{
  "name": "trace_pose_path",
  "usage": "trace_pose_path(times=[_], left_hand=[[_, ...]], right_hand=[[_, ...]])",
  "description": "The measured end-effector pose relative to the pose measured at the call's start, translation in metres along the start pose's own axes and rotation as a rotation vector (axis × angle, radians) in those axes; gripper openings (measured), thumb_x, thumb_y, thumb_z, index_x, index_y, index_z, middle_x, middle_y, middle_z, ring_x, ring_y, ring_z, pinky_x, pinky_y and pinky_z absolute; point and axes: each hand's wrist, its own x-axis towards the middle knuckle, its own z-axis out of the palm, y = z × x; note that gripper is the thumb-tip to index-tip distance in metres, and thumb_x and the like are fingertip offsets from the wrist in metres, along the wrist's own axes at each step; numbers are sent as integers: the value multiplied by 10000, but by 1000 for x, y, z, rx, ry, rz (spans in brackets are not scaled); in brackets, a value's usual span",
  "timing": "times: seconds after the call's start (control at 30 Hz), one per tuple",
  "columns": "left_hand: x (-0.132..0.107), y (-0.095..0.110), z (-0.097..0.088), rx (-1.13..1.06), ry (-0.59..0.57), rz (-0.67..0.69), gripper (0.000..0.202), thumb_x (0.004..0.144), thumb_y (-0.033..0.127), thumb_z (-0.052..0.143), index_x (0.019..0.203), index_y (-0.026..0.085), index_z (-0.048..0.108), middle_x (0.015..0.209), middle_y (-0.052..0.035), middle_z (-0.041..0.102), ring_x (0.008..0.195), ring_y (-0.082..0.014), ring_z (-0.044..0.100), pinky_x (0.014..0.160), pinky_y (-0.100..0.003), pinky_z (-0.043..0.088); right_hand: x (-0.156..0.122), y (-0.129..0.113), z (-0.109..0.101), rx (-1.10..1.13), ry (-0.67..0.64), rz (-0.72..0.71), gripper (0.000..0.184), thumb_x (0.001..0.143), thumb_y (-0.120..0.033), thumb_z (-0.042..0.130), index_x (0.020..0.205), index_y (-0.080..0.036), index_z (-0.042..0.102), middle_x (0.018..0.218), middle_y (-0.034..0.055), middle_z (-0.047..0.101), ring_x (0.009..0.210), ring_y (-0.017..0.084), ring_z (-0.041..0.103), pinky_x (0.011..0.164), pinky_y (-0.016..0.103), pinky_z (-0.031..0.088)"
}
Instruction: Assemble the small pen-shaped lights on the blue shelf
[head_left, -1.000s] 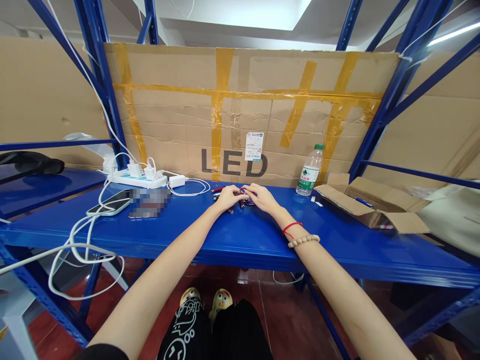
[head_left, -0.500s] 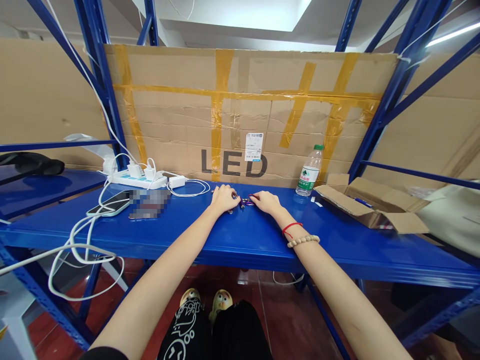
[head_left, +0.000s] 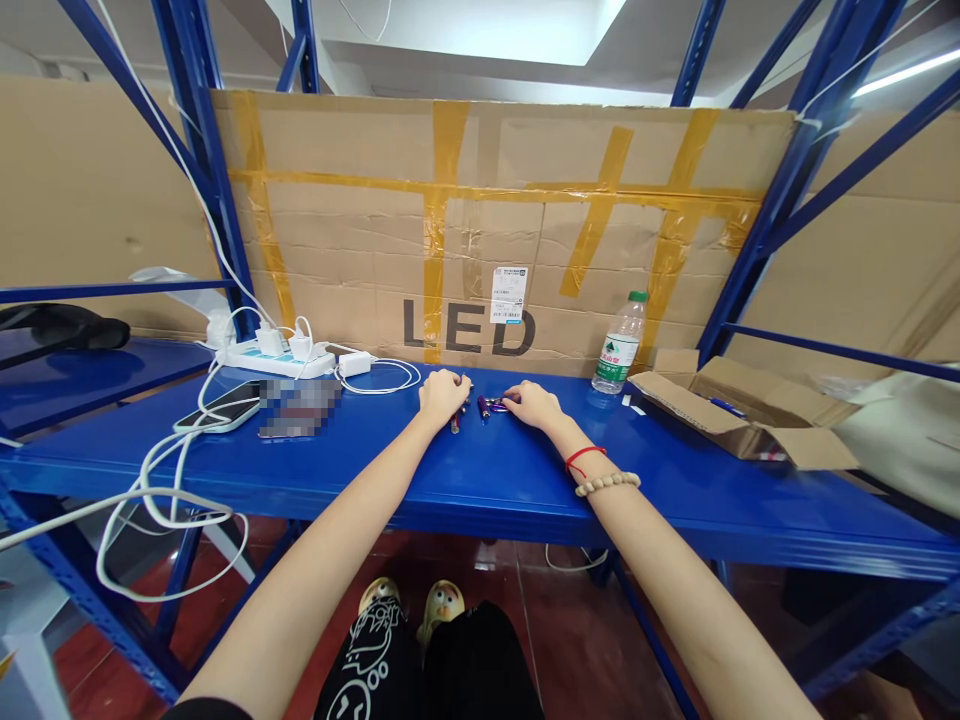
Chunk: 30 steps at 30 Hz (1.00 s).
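My left hand (head_left: 442, 396) is on the blue tabletop with its fingers curled down over several small dark and reddish pieces (head_left: 455, 420). The hand hides most of these pieces. My right hand (head_left: 534, 404) rests to the right, its fingertips closed at the end of a small shiny purple piece (head_left: 497, 405) that lies on the table. Between the two hands lies a short purple cylinder (head_left: 482, 407), touched by neither hand as far as I can see. These pieces are too small for me to tell their exact kind.
A clear water bottle (head_left: 619, 343) with a green cap stands at the back right, left of an open cardboard box (head_left: 739, 405). On the left are a white power strip (head_left: 247, 354), loose white cables (head_left: 176, 490) and a phone (head_left: 221, 407). Taped cardboard (head_left: 360, 240) walls the back.
My left hand has shifted slightly left, away from the purple cylinder, which now shows fully on the table. My right hand has barely moved.
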Motion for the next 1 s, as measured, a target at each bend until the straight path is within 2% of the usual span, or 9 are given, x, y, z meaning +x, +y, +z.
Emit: trace_pose_path(times=[0.1,0.17,0.27,0.4,0.5,0.6,0.73,0.87,1.0], left_hand=[[1,-2,-1,-142,-19,-34,385,808,349,351,692,170,672,669,-77,670,633,-178,621,620,-262,445],[2,-4,-3,-167,19,-62,380,814,329,338,727,177,675,696,-74,676,637,-174,619,615,-258,439],[3,-4,-4,-43,117,-85,359,805,325,365,707,181,679,766,-97,681,765,-223,618,656,-292,433],[4,-6,-2,119,101,-24,344,819,328,379,754,173,679,838,-117,668,883,-255,579,731,-331,425],[4,-9,1,247,97,45,262,793,317,467,884,162,658,1014,-132,618,1037,-278,495,837,-368,392],[4,-13,3,338,53,58,286,768,302,532,989,144,620,1120,-153,553,1109,-286,436,903,-380,346],[5,-15,6,363,-39,59,280,796,295,500,1003,140,609,1115,-150,554,1119,-273,425,935,-373,306],[5,-14,8,348,-76,72,275,802,294,483,989,128,597,1104,-149,570,1095,-265,448,928,-372,306],[7,-12,10,289,-92,107,217,802,274,473,930,137,582,1068,-129,603,1062,-255,487,904,-365,333]], right_hand=[[0,0,0,25,19,-7,278,842,-342,450,1022,-250,641,1034,59,595,975,191,526,738,280,425],[0,-1,0,52,50,-28,276,842,-335,454,1019,-238,641,1024,63,591,970,189,523,732,276,426],[1,-2,1,123,114,-90,266,835,-326,468,1019,-231,635,986,55,594,925,168,530,720,262,426],[4,-1,3,209,181,-143,237,814,-305,500,986,-224,643,920,37,607,818,137,544,679,241,416],[5,-2,4,290,195,-235,227,789,-335,537,940,-218,658,833,22,623,726,120,542,634,229,399],[5,-8,4,462,107,-344,319,737,-429,586,931,-189,667,672,3,619,601,101,523,573,215,383],[0,-20,1,650,-98,-410,465,659,-477,642,973,-136,678,553,-2,591,484,78,453,502,209,355],[-6,-29,-3,739,-231,-413,535,608,-489,672,979,-103,684,515,4,577,445,65,400,448,204,324],[-10,-33,-6,736,-279,-386,508,570,-506,690,864,-93,710,526,24,594,442,64,406,425,198,315]])
